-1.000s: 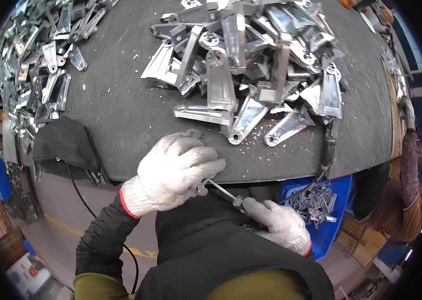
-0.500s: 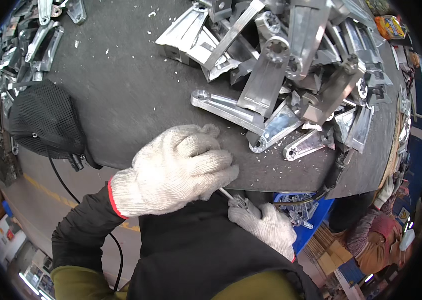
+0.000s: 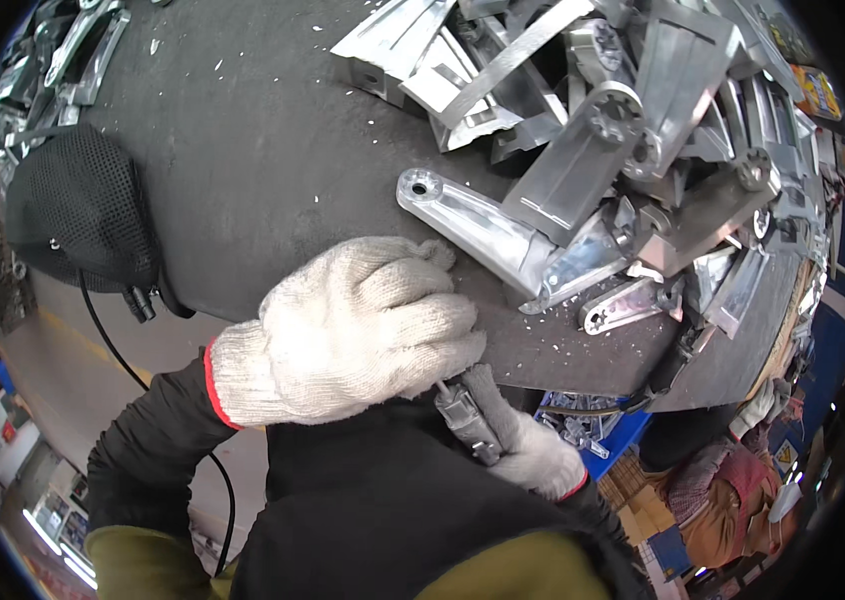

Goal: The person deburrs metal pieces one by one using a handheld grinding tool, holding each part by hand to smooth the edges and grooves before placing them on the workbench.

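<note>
My left hand (image 3: 363,330), in a white knit glove with a red cuff, is closed in front of me at the table's near edge. From under its fingers comes the tip of a thin metal rod (image 3: 442,386); the rest is hidden by the glove. That tip meets the end of a small grey metal casting (image 3: 469,425). My right hand (image 3: 533,450), also gloved in white, grips the casting above my lap with the thumb side along it. Beyond the hands, a long silver bracket (image 3: 473,225) lies at the near side of a heap of similar brackets (image 3: 568,155).
The dark tabletop (image 3: 243,150) carries scattered metal chips. A black mesh-covered object (image 3: 83,215) with a cable stands at left, near more castings (image 3: 93,60). Below the table's right edge is a blue bin (image 3: 628,432) of small parts. A person (image 3: 733,490) is at far right.
My right hand has turned the casting, so more of its length shows, pointing down toward my lap. The view has shifted slightly. My left hand keeps nearly the same place.
</note>
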`<state>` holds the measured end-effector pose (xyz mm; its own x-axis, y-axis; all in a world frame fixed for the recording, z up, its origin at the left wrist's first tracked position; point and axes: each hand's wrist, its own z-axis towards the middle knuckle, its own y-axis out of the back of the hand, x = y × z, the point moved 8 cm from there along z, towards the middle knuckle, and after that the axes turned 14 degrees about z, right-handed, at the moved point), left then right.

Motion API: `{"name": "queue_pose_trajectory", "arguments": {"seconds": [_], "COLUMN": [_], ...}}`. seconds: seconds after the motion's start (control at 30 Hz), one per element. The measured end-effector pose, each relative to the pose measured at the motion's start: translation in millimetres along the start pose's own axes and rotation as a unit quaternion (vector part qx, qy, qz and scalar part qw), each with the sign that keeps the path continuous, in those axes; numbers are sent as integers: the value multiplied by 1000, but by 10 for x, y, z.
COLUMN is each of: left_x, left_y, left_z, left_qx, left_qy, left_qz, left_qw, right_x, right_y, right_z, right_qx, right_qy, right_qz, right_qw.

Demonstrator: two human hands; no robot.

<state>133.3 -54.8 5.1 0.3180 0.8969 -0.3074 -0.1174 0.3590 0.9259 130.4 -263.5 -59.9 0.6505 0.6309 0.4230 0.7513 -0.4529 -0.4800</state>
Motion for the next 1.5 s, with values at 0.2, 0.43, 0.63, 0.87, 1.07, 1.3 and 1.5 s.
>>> {"name": "queue_pose_trajectory", "arguments": {"seconds": [0.2,0.43,0.63,0.87,1.07,1.3,1.5], "left_x": [16,-20,-198,-257,-278,-362,-315], "left_y": [55,9,247,99,56,80,108], "left_z": [72,198,151,163,112,179,144], "left_qx": [-6,28,75,56,71,60,49], "left_qy": [-25,-44,-87,-130,-132,-143,-141], "left_qz": [3,-30,42,64,82,80,79], "left_qw": [1000,998,992,988,985,985,986], "right_x": [-3,86,254,471,567,693,353], "right_y": [25,-64,-303,-355,-356,-489,-307], "right_z": [-27,-111,-216,-858,-1104,206,-495], "right_qx": [-79,-52,-4,-182,-114,-12,-22], "right_qy": [130,196,216,155,209,504,488], "right_qz": [-117,-141,-92,-231,-198,-60,-80], "right_qw": [981,969,972,943,951,861,869]}}
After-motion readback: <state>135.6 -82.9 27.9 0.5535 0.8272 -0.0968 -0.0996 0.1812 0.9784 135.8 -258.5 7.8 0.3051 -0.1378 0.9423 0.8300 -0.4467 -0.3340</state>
